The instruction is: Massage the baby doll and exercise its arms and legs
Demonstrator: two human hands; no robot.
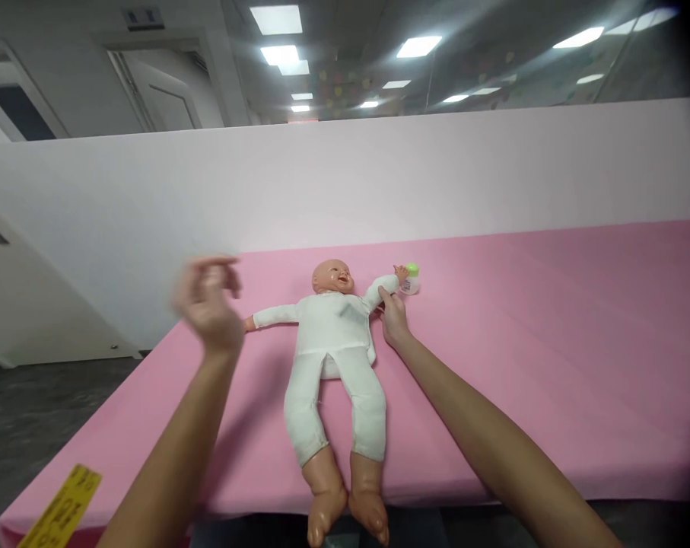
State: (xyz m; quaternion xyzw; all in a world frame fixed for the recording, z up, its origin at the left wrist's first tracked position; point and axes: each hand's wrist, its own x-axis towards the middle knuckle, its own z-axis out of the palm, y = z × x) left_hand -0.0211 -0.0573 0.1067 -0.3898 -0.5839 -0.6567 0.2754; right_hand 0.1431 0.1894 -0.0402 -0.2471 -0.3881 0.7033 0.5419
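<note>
Right hand, centre of the frame: fingers pressed together in a pinch on the white sleeve of the doll's arm that stretches toward the upper right, apparently to steady or lift that limb. Left hand, left of centre: raised above the cloth, blurred, fingers loosely curled and holding nothing; whether it touches the doll's other sleeve cannot be told from this view, though it seems to hang just clear of it.

The plastic baby doll in a white cloth suit lies on its back in the middle of the frame, head toward the far wall, arms spread to either side, bare feet hanging over the near edge of the pink cloth-covered table. This supine, spread posture leaves both sleeves open to a grip from either side.

A small clear bottle with a green cap stands just beside the doll's outstretched hand, right of the head, near the pinching fingers and close enough to be knocked. A pale pink partition wall rises behind the table. A yellow printed tag shows at the lower left corner.
</note>
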